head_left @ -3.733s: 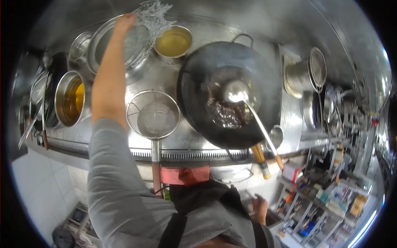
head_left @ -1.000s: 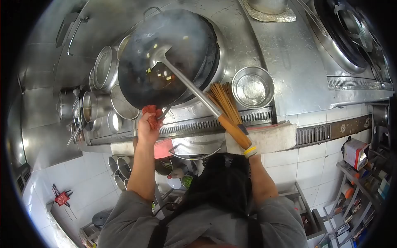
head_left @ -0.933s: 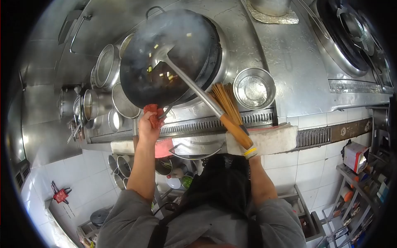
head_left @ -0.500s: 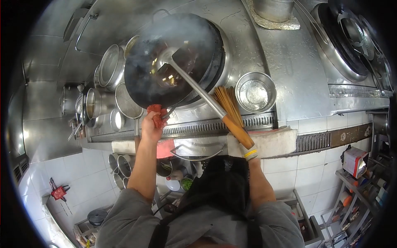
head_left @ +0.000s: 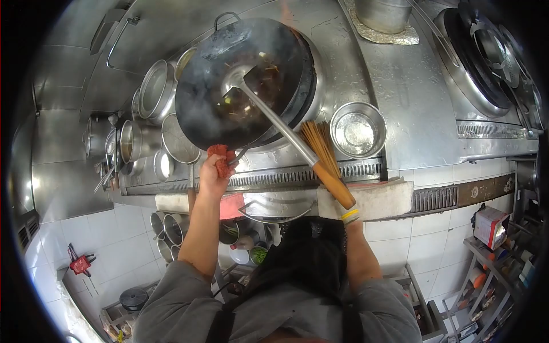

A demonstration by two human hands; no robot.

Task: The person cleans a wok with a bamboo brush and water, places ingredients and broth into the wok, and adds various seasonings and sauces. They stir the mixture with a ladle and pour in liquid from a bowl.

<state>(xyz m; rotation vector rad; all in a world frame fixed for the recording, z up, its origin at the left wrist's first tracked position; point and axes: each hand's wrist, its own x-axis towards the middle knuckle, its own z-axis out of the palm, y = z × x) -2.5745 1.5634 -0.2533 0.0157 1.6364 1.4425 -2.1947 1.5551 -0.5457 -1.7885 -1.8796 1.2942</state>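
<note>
My left hand is closed around a folded red cloth at the near handle of the black wok. Steam rises from the wok, which contains dark liquid and pale pieces. A large ladle has its bowl in the wok, and its wooden handle slants down to the right. My right forearm reaches up to the end of this handle, where my right hand's fingers are hidden. Behind the handle lies a bamboo brush.
A metal bowl stands right of the brush. Left of the wok are a strainer, a pot and a large basin. Another wok burner is at the far right. A white rag lies along the front edge.
Compared with the oldest frame, my left hand has gone from a basin to the wok's handle and red cloth. Recently the wok and ladle have shifted slightly right; pieces moved, and flame shows behind the rim.
</note>
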